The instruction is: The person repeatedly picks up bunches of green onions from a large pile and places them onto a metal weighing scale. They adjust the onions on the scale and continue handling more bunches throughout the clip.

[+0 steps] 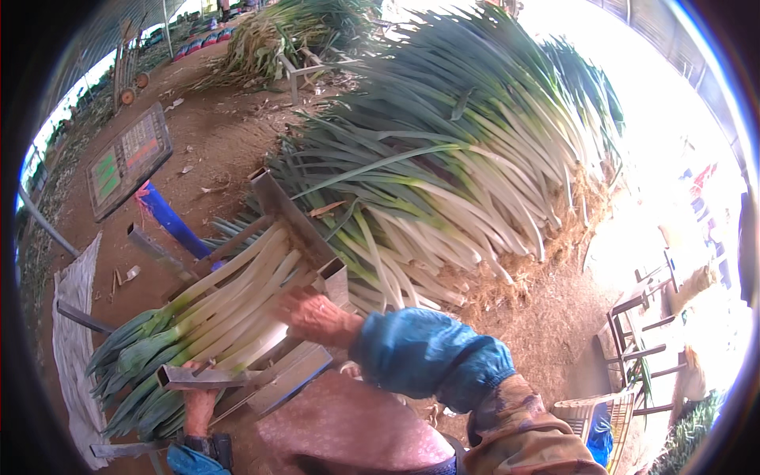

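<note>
A bundle of long green onions [207, 317] lies in a metal frame cradle [294, 218], white stalks toward me and green leaves to the lower left. My right hand [315, 317], in a blue sleeve cover, rests on the white root ends of the bundle by the frame's near corner. My left hand [198, 408] is under the near metal bar [207, 377] of the frame, fingers curled against it beside the green tops. A big heap of green onions [467, 166] is piled just behind the frame.
A tilted weighing-scale display [127, 162] on a blue post [170, 222] stands at the left on brown dirt. White sheet [73, 348] lies at far left. Another onion pile [285, 36] is far back. Metal stools [645, 324] and a woven basket [606, 419] are at the right.
</note>
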`<state>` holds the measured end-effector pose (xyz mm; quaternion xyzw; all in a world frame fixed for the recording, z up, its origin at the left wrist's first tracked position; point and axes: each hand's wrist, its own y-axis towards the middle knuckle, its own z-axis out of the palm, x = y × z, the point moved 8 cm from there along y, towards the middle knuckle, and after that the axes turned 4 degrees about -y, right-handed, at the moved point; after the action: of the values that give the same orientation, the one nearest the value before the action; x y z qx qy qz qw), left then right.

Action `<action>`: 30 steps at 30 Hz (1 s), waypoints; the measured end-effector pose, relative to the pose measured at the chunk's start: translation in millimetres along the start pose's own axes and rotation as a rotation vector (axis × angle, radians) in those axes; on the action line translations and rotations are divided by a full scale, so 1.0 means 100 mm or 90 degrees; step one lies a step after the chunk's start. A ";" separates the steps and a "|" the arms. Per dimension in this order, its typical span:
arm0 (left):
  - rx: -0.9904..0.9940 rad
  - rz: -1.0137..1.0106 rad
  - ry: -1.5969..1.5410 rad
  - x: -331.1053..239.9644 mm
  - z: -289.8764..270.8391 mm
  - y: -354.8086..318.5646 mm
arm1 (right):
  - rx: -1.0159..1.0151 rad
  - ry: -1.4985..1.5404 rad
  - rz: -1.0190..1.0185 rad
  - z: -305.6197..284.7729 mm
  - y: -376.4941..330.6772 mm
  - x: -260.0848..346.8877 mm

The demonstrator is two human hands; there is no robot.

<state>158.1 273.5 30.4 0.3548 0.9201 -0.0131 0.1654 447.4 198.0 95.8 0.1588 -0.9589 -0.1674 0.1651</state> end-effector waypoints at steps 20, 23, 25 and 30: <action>0.041 -0.474 0.191 -0.20 -0.89 -0.61 | -0.081 -0.248 0.756 -1.39 -3.07 -3.45; -0.002 -0.388 0.234 -0.36 -0.94 -0.40 | -0.114 -0.324 0.815 -1.58 -3.10 -3.67; 0.002 -0.401 0.225 -0.34 -0.91 -0.39 | -0.115 -0.305 0.900 -1.66 -3.22 -3.81; 0.032 -0.438 0.203 -0.37 -0.91 -0.46 | -0.022 -0.290 0.932 -1.65 -3.52 -3.95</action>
<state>127.2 228.0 123.8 0.0269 0.9990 -0.0349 -0.0023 949.3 -19.0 6.4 -0.5576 -0.8273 -0.0589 0.0344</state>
